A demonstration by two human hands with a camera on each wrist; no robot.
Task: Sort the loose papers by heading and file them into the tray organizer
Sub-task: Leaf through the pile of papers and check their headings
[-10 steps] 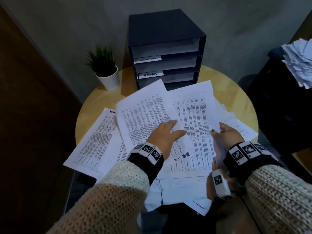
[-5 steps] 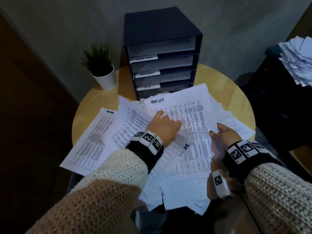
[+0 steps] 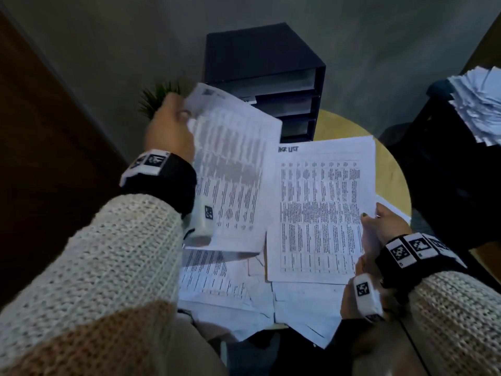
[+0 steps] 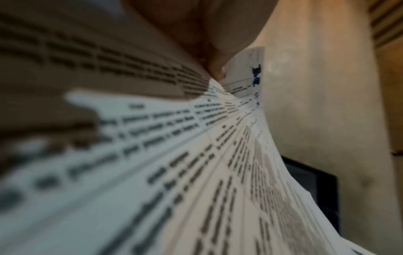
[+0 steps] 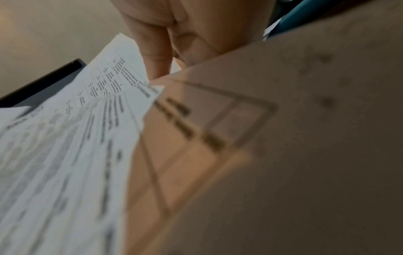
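Left hand (image 3: 170,128) is pinching one white printed paper sheet (image 3: 233,169); right hand (image 3: 387,226) is gripping another white printed sheet (image 3: 322,213) above the pile.

Your left hand (image 3: 169,128) holds one sheet (image 3: 233,169) raised, left of the sheet (image 3: 322,213) in your right hand (image 3: 387,223). Loose papers (image 3: 217,283) lie beneath both on the bench (image 3: 387,169). Tray organizer (image 3: 260,63) stands behind; plant (image 3: 156,99) to its left.
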